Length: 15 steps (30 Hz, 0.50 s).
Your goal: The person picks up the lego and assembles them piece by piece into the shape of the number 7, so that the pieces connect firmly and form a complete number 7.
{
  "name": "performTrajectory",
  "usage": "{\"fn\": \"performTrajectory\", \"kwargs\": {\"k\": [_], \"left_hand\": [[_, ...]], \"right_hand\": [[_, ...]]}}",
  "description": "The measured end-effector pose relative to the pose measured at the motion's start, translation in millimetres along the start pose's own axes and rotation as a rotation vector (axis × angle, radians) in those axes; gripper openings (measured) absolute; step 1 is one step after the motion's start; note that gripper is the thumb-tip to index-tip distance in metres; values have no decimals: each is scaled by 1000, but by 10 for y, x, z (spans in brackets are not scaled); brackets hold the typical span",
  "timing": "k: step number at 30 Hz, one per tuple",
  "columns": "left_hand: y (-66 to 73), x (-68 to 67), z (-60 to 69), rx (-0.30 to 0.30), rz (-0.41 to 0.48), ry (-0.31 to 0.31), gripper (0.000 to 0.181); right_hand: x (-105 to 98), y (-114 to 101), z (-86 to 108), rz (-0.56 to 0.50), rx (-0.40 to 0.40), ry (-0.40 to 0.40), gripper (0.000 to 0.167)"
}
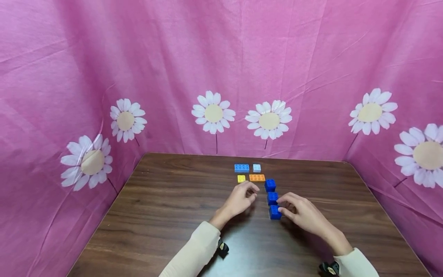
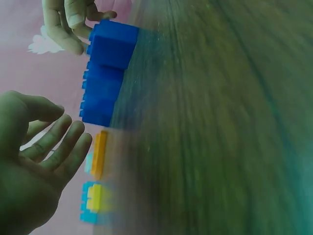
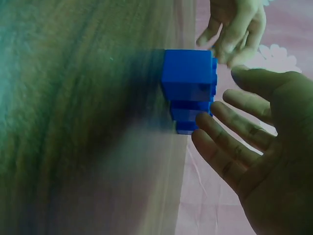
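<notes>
Three dark blue building blocks stand in a row running away from me in the head view: a far block [image 1: 270, 185], a middle block [image 1: 272, 198] and a near block [image 1: 275, 212]. To their left, my left hand [image 1: 238, 198] hovers with loosely bent fingers and holds nothing. On the right side of the row is my right hand [image 1: 306, 213], its fingertips close beside the middle and near blocks; contact cannot be told. In the right wrist view that hand [image 3: 254, 132] shows spread, gently curved fingers with nothing between them. The left wrist view shows the row [image 2: 110, 71] past the left fingertips.
Beyond the left hand lie a yellow block [image 1: 241, 178], an orange block [image 1: 257, 177], a blue long block [image 1: 241, 168] and a pale blue block [image 1: 257, 168]. A pink curtain [image 1: 166, 77] with daisies surrounds the brown wooden table [image 1: 155, 215].
</notes>
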<state>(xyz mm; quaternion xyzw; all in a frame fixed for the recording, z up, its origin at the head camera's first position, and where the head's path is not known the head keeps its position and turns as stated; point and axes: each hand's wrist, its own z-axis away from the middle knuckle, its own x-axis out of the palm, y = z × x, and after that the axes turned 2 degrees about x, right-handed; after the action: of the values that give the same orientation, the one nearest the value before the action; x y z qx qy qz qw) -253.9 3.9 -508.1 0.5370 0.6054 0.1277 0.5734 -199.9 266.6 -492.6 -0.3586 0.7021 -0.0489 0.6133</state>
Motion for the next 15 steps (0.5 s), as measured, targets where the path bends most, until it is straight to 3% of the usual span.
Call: {"fn": "performTrajectory", "kwargs": {"k": [7, 15], "left_hand": [[-16, 203, -114, -31, 41, -74, 23], [37, 368, -180, -35, -51, -154, 45]], "right_hand": [[116, 8, 33, 82, -49, -58, 37], [123, -12, 40, 66, -38, -55, 33]]}}
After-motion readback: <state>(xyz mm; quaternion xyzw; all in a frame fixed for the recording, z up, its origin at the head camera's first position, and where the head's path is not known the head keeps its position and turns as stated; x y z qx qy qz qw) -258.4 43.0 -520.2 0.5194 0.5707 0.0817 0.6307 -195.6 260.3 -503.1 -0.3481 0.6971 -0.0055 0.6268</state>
